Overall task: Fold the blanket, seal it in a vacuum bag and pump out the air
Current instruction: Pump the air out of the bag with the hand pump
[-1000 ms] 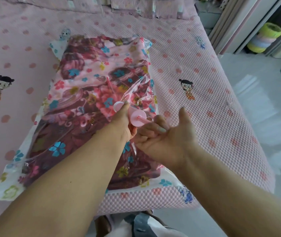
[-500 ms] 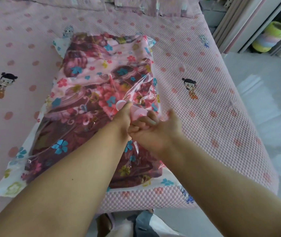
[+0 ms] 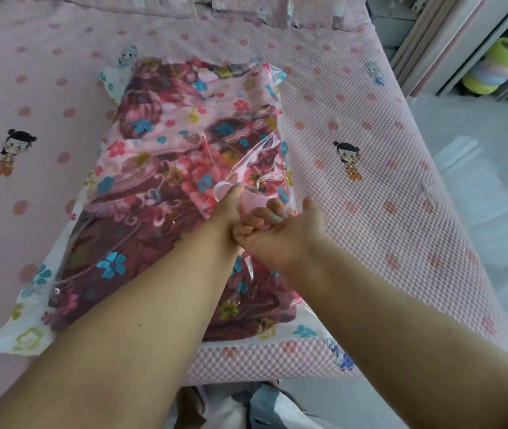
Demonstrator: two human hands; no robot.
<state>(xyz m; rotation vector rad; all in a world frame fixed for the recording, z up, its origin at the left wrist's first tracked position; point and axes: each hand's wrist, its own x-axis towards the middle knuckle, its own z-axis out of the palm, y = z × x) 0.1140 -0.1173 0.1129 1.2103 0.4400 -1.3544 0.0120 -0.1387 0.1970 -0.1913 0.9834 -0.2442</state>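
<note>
Floral blanket point(image 3: 166, 168) sealed inside clear plastic vacuum bag point(image 3: 265, 150) on pink bed point(image 3: 385, 181). Left hand point(image 3: 229, 209) grips the pink pump point(image 3: 251, 201) at the bag; right hand point(image 3: 280, 233) clasps its handle, the 2 touching.

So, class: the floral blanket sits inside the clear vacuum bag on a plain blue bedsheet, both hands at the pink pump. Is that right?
Not quite. The head view shows the bedsheet is pink with dots and cartoon figures, not plain blue. The rest holds: floral blanket inside the vacuum bag, left hand and right hand at the pink pump.
</note>
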